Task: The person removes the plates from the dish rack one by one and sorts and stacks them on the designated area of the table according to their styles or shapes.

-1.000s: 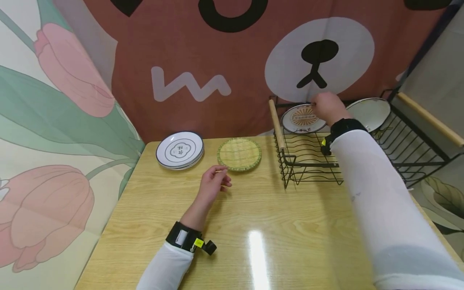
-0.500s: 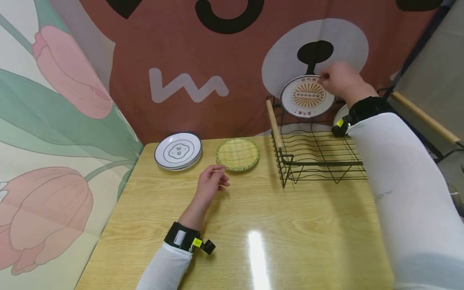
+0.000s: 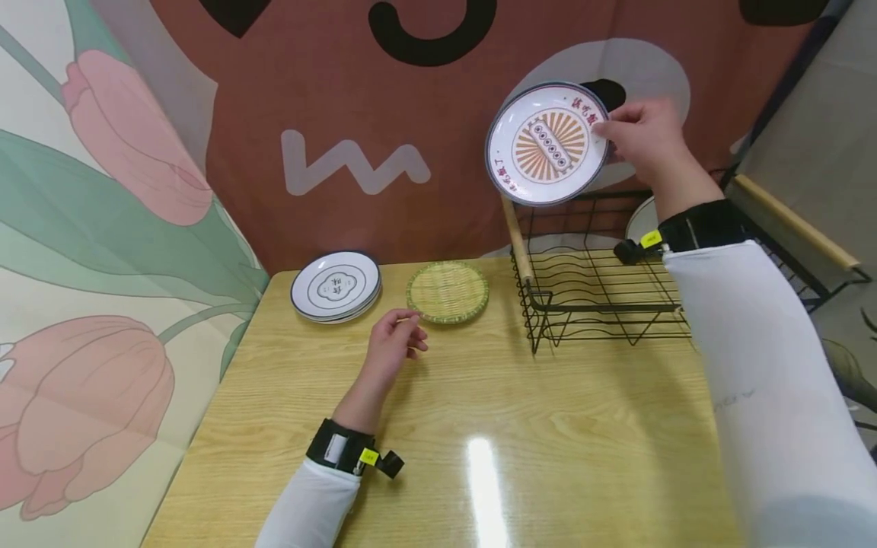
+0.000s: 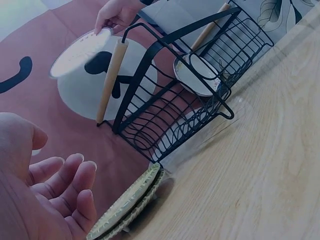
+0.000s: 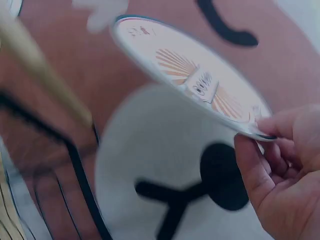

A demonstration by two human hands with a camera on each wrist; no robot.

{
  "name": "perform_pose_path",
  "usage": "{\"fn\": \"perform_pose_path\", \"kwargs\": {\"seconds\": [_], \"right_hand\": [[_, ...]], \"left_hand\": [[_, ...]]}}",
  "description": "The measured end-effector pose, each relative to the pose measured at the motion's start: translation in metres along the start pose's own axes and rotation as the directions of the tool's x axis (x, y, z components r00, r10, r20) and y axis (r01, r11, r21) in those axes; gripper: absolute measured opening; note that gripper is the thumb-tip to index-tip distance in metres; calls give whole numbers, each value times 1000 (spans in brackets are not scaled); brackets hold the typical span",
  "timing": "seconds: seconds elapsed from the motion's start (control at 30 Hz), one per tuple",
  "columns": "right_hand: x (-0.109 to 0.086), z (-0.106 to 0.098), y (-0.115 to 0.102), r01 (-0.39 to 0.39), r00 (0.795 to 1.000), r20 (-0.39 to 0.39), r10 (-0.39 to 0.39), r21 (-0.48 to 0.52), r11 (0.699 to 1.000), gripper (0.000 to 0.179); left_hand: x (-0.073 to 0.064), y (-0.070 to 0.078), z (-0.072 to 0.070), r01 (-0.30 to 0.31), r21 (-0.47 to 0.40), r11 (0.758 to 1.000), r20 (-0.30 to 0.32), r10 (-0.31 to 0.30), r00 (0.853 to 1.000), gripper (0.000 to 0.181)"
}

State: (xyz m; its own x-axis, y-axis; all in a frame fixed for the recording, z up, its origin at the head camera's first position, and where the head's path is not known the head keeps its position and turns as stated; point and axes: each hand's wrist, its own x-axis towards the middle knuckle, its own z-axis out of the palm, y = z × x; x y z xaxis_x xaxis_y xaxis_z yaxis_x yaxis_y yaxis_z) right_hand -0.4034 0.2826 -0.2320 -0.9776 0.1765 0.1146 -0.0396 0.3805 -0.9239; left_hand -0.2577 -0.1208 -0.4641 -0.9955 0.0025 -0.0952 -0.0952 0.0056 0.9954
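Note:
My right hand [image 3: 647,144] pinches the rim of a white plate [image 3: 546,144] with an orange sunburst print and red characters. The plate hangs tilted in the air, above the left end of the black wire dish rack [image 3: 596,308]. In the right wrist view the thumb and fingers [image 5: 252,167] grip the plate's edge. My left hand [image 3: 393,339] is over the table with loosely bent fingers and nothing in them. It is nearest to a round woven bamboo tray [image 3: 448,292], close to the tray's front left edge.
A stack of white plates [image 3: 336,285] with dark blue rims stands at the table's back left. Another white dish [image 4: 196,74] is in the rack, partly hidden by my right arm in the head view. Wooden handles [image 3: 517,240] top the rack's ends. A printed cloth hangs behind.
My right hand has lifted the sunburst plate out of the dish rack, then moved it up and left while turning it. The left hand has barely moved.

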Motion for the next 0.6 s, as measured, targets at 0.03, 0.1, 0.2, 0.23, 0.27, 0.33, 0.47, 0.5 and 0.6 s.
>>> {"fn": "perform_pose_path", "kwargs": {"seconds": [0.03, 0.1, 0.2, 0.23, 0.27, 0.33, 0.47, 0.5, 0.6], "right_hand": [[-4, 3, 1, -19, 1000, 3, 18, 93, 995, 29], [-14, 11, 5, -49, 999, 18, 46, 274, 961, 18], [-30, 26, 12, -67, 997, 60, 44, 458, 887, 8], [-36, 31, 14, -83, 996, 74, 52, 506, 859, 6], [-43, 36, 16, -94, 995, 88, 55, 546, 833, 7], [-57, 46, 21, -120, 992, 110, 67, 590, 799, 8], [-86, 66, 32, -142, 987, 153, 56, 641, 754, 10], [-93, 71, 36, -152, 984, 169, 52, 657, 739, 10], [-114, 86, 45, -183, 975, 217, 41, 688, 702, 9]], "left_hand": [[0, 1, 0, 1, -2, 1000, 0, -1, 1000, 33], [0, 1, 0, 1, -5, 1000, 3, -1, 1000, 33], [-1, 2, 0, -2, -5, 1000, 8, 2, 1000, 33], [-1, 2, -1, -5, -6, 1000, 10, 5, 1000, 32], [0, 2, -1, -7, -5, 1000, 13, 7, 1000, 33], [0, 3, -2, -9, -3, 1000, 13, 9, 1000, 31], [1, 4, -3, -4, 1, 1000, 10, 4, 1000, 25], [0, 5, -4, 0, 1, 1000, 8, 0, 1000, 23], [0, 6, -4, 9, 2, 1000, 8, -9, 1000, 20]]}}
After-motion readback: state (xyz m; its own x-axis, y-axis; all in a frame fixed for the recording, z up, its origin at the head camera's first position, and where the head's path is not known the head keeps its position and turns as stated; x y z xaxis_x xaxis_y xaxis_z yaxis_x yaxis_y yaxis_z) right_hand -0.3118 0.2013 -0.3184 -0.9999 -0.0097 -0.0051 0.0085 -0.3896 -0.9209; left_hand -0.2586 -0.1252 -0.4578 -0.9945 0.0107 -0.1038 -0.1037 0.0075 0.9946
